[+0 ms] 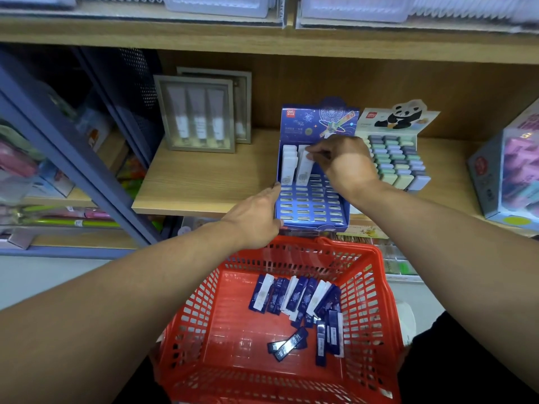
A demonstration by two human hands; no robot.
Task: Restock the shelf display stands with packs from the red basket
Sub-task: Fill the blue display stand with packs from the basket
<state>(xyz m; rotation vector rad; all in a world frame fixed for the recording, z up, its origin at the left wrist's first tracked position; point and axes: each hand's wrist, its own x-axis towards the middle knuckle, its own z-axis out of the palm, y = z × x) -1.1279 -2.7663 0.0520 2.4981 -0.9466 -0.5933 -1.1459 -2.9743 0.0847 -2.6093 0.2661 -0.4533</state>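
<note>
Restocking looks barely begun: right hand (339, 161) pinches a white pack (304, 167) into the blue stand (313, 199) mid-frame, left hand (256, 220) flat against its side; many packs (297, 301) remain in the red basket (204, 316) below.

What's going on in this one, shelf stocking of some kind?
Yes. A person is filling a blue display stand on a wooden shelf. The right hand pinches a white pack and sets it into a slot in the stand's back rows, next to a few white packs already in place. The left hand rests against the stand's left side. Most slots are unfilled. A red basket below holds more blue and white packs.
</note>
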